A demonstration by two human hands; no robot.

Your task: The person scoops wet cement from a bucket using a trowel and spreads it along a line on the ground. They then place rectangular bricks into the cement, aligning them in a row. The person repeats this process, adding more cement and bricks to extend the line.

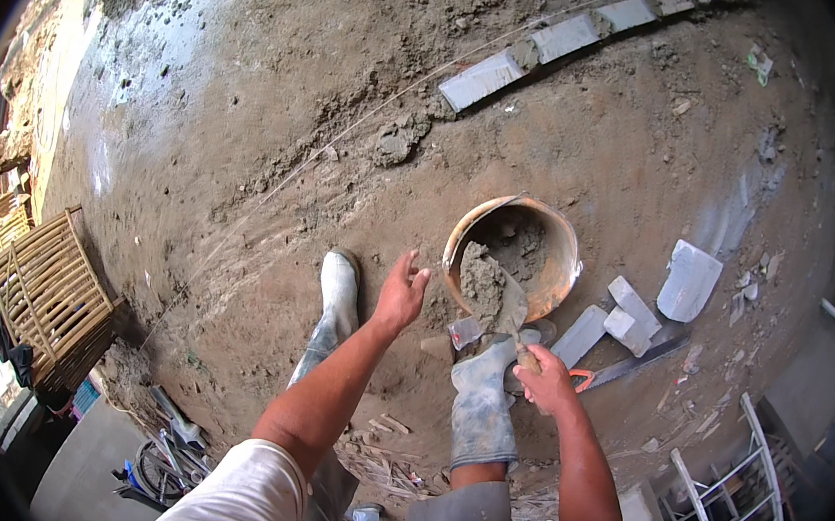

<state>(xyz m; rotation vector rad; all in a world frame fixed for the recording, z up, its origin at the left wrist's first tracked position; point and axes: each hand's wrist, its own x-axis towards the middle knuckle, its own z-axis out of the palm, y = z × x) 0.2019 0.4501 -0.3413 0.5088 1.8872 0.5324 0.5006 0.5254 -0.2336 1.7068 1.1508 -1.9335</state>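
Observation:
My right hand [543, 381] grips the wooden handle of a trowel [513, 308], whose blade carries grey wet mortar [481, 285] at the mouth of a rusty, stained bucket [554, 249]. More mortar is inside the bucket. My left hand [403, 289] is empty, fingers apart and slightly curled, left of the bucket. Beside the bucket are white cut blocks [634, 309], a handsaw [639, 357] with an orange handle and a small clear, boxy object [465, 331].
A row of white blocks [564, 39] lies along a taut string across the dirt floor [200, 119]. My booted feet [339, 288] stand near the bucket. A bamboo frame [52, 296] is at left, a bicycle [161, 467] lower left, a metal ladder [727, 491] lower right.

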